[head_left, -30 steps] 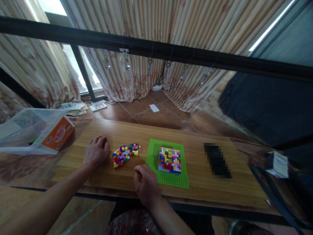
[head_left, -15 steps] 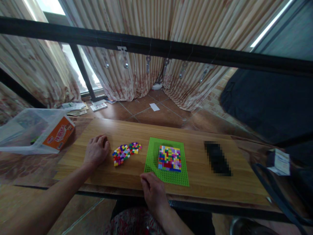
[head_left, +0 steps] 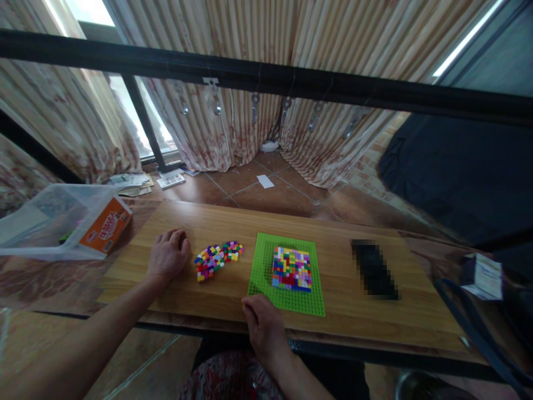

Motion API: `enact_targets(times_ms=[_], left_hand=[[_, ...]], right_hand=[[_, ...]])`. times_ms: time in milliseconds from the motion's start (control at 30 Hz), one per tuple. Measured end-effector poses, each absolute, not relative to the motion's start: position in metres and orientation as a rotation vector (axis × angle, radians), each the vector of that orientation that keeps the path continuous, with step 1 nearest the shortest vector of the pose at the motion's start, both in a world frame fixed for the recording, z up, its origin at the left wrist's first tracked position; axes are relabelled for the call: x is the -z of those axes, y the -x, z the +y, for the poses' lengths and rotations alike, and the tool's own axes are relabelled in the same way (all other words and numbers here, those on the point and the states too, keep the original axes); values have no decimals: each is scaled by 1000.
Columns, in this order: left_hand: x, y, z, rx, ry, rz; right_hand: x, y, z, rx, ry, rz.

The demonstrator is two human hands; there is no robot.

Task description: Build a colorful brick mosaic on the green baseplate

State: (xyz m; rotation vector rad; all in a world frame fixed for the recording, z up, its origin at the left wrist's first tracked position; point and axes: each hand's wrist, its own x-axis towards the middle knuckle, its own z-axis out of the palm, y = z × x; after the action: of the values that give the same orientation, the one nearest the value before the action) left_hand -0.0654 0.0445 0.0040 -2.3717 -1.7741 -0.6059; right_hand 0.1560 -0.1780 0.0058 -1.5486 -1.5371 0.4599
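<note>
On the left part of the wooden table rests my left hand, palm down, its fingers loosely bent and apart; nothing shows in it. Just to its right lies a loose pile of small colourful building bricks. A green baseplate lies flat in the middle, bearing a tightly packed block of multicoloured bricks. At the baseplate's near left corner is my right hand, with fingers curled closed and thumb against them. Whatever it may hold is hidden from view.
A clear plastic box with an orange label stands left of the wooden table. A pixelated black object lies on the table's right side. A dark rail crosses beyond, before striped curtains.
The view has shifted slightly, so everything appears a little further right. Both hands, the brick pile and the baseplate keep their places on the table.
</note>
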Motion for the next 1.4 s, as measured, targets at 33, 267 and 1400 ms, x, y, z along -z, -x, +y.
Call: enact_targets(times_ms=[33,267,1400], left_hand=[[-5,65,44,610,2371,-1775],[-4,64,44,615,2358,-1799],[-8,62,42,661,2400,-1834]], right_hand=[[-7,-156,-178,-470,1545,-1528],[-16,-167,-184,-527,1538,-1466],[-19,-273,-184,-277,1791,-1068]])
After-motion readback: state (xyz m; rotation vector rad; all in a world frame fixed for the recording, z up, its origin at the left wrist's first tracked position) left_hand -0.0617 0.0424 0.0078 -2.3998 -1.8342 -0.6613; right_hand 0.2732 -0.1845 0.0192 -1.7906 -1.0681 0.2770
